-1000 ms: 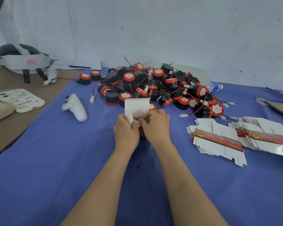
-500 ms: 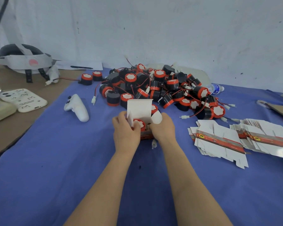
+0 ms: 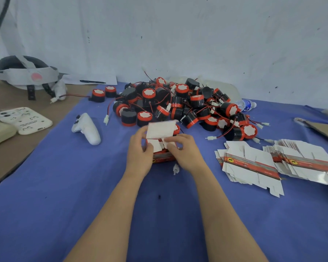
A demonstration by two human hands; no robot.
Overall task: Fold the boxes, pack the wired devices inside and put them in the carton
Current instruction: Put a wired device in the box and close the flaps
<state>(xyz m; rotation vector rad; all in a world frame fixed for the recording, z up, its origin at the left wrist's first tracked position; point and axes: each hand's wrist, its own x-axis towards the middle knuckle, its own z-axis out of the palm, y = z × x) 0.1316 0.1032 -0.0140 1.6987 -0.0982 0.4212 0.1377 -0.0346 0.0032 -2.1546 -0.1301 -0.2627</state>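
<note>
Change: folding both side flaps (image 3: 155, 145) in over the device since half a second ago, hiding the red-and-white top that was showing in the open box (image 3: 162, 158). Pinching the box from either side: left grip (image 3: 138, 154) curled round the left wall with thumb on its flap, right grip (image 3: 186, 152) curled with fingertips pressing the other flap down. Keeping the box right between the grips, on the tabletop (image 3: 83, 186) or just above it, cannot tell which. Leaving the lid flap (image 3: 160, 130) standing up just beyond the fingertips, not yet tucked. Still leaving the white connector (image 3: 176, 169) outside the box, just under the right grip. Judging this box as nearly packed, but needing the wire pushed in before closing the lid, otherwise risking trapping it in the seam. Leaving untouched the device pile (image 3: 178, 104) beyond the grips and the flat box stacks (image 3: 252, 165) off to the right of the right grip. Not making out the carton for sure.
</note>
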